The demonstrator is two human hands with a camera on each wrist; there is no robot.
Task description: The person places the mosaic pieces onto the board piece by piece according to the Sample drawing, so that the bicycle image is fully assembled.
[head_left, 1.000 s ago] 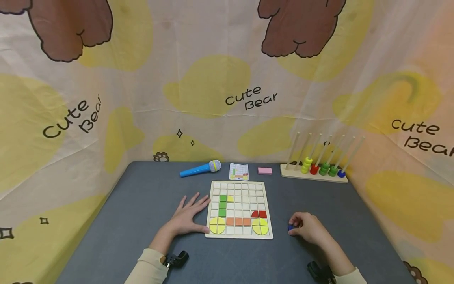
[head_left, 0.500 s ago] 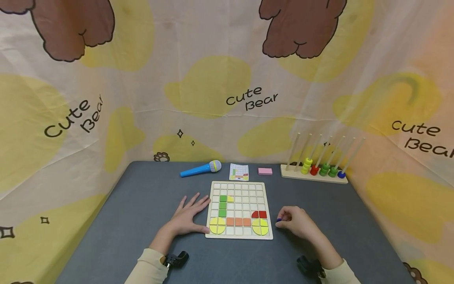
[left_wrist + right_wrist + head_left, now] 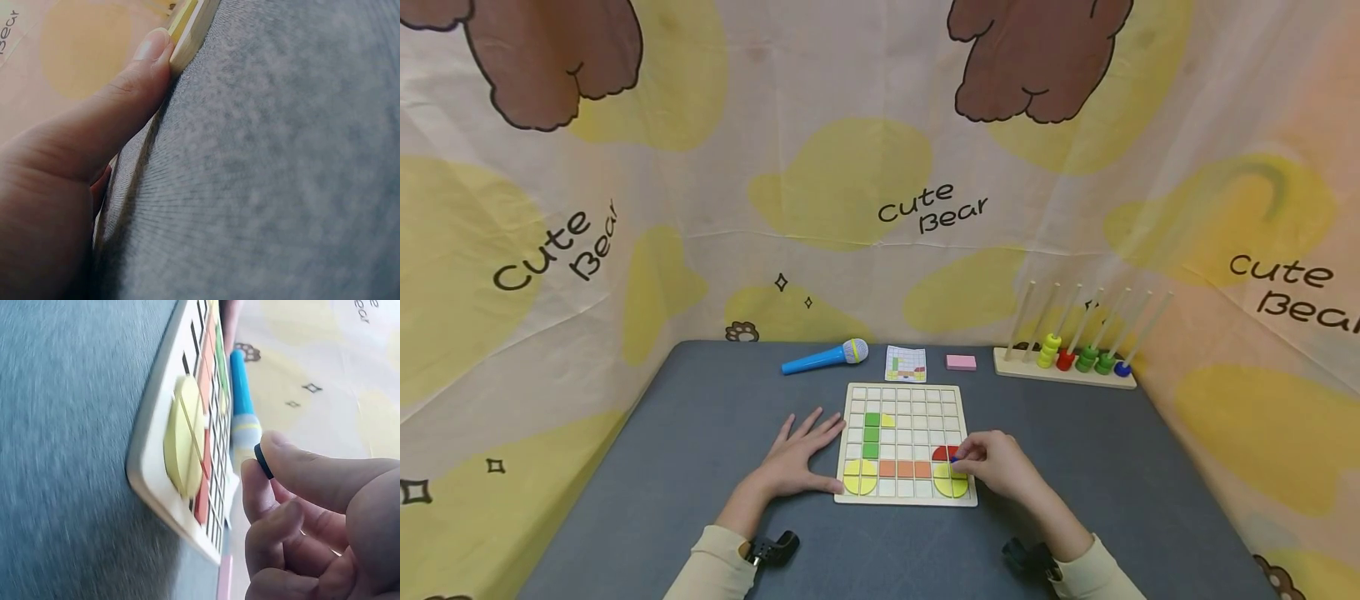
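A square wooden grid board (image 3: 917, 402) lies on the table, carrying green, yellow, orange and red flat pieces. My left hand (image 3: 793, 462) is spread at the board's left edge, its thumb (image 3: 140, 69) touching the lower left corner. Between thumb and index finger, my right hand (image 3: 1000, 462) pinches a small dark blue piece (image 3: 264, 461). That hand hovers over the board's right side, overlapping the red pieces (image 3: 943, 453) and the yellow disc of quarter pieces (image 3: 950, 486) in the head view. In the right wrist view the blue piece is held above the board, its full shape partly hidden by the fingers.
Behind the board lie a blue toy microphone (image 3: 823, 358), a pattern card (image 3: 906, 363) and a pink block (image 3: 960, 362). A wooden peg rack (image 3: 1011, 362) with coloured beads stands at the back right. A printed cloth (image 3: 842, 183) hangs behind the table.
My right hand has moved left, from the table beside the board to over its right side, carrying the blue piece. The left hand has stayed at the board's edge.
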